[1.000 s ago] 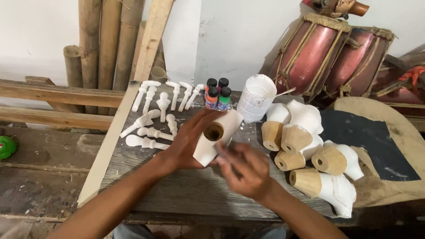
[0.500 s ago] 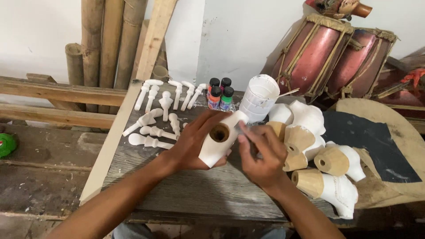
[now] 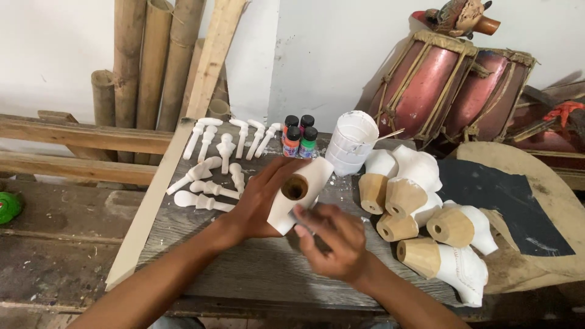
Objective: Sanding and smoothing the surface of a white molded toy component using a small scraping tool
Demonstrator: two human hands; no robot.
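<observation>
— What's on the bench?
— Two drums (image 3: 454, 91) beyond the right hand (image 3: 332, 240), five carved figures (image 3: 420, 210) beside it, four paint bottles (image 3: 300, 137).
— And the hands?
— The left hand (image 3: 259, 204) grips a white wooden piece (image 3: 301, 192); the right's fingers curl against it, blurred.

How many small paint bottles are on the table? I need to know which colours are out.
4 paint bottles, clustered in two rows at the table's back edge, between the white pegs and the white tub. More may be hidden behind them.
</observation>
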